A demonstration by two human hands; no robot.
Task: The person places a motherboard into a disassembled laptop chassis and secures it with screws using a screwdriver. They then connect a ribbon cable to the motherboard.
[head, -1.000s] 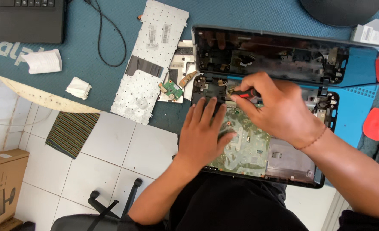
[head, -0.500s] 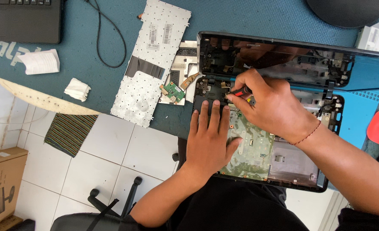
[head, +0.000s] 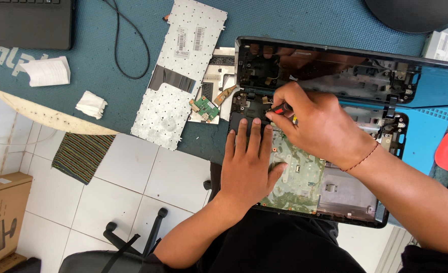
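Opened laptop base [head: 353, 194] at the bench [head: 294, 20] edge, green motherboard [head: 297, 174] exposed inside. Left hand [head: 246, 162] flat on the board, fingers spread and straight, grip wide, holding nothing. Right hand [head: 322, 124] closed in a narrow grip on a red-and-black screwdriver [head: 280, 108], tip down at the upper left corner of the chassis. Just left, removed keyboard [head: 181, 71] face down, beside a small green circuit board [head: 205, 107]. Red pry tool [head: 447, 150] far right.

The left hand [head: 247, 164] lies flat, palm down, fingers together and pointing far, forearm running near-left, while the right hand [head: 319, 124] is curled in a pinching grip just beyond it, forearm stretching near-right.
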